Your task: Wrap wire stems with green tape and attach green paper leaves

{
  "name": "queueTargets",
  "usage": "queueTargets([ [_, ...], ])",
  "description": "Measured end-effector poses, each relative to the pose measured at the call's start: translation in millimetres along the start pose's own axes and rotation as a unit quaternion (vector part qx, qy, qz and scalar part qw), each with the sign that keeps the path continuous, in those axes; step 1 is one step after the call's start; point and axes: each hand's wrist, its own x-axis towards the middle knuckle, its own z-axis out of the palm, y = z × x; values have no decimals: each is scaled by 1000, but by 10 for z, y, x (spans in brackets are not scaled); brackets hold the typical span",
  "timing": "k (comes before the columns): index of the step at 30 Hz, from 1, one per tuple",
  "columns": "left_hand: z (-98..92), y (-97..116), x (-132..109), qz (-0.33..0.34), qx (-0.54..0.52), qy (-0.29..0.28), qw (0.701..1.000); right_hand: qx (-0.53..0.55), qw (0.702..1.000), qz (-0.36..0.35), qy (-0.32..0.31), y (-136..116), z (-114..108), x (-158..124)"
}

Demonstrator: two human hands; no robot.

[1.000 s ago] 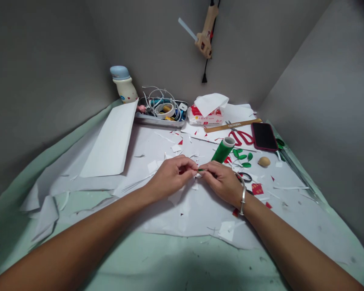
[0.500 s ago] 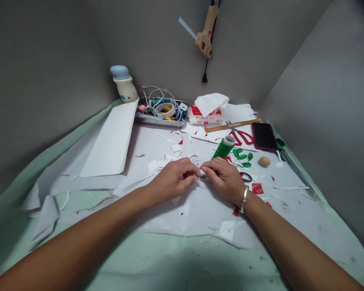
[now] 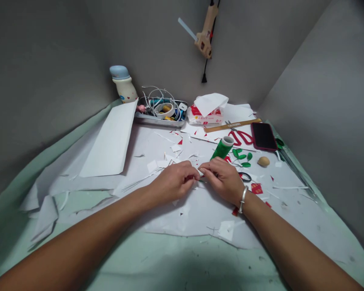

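My left hand (image 3: 179,181) is closed in a pinch over the middle of the white paper. Facing it, my right hand (image 3: 223,178) also pinches, thumb against the fingers, with a bracelet on its wrist. The fingertips nearly meet; a sliver of green shows between them, but what they hold is too small and covered to name. Just behind my right hand leans a spool of green thread (image 3: 221,150). To its right lie several small green leaf shapes (image 3: 246,165). A black-handled tool (image 3: 245,176) is partly hidden by my right hand.
At the back are a metal tray (image 3: 160,120) of spools and tape, a tissue pack (image 3: 204,116), a ruler (image 3: 233,125), red-handled scissors (image 3: 245,138) and a phone (image 3: 264,136). Folded white card (image 3: 109,141) stands left. A glue gun (image 3: 204,40) hangs above. Paper scraps are scattered around.
Both hands stay together at nearly the same spot, with my left hand slightly lower. The fingertips have shifted a little, and less green shows between them.
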Motion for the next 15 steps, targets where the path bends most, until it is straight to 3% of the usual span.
queueTargets([
  [5,-74,73,30,-52,-109,41,992,13,999,12,-38,24,26,-15],
  [10,-72,4,39,-81,-43,120,988,1,996,-53,-69,-63,36,-36],
  [15,-1,-39,6,-22,34,28,999,-20,999,-42,-13,-49,-2,-21],
])
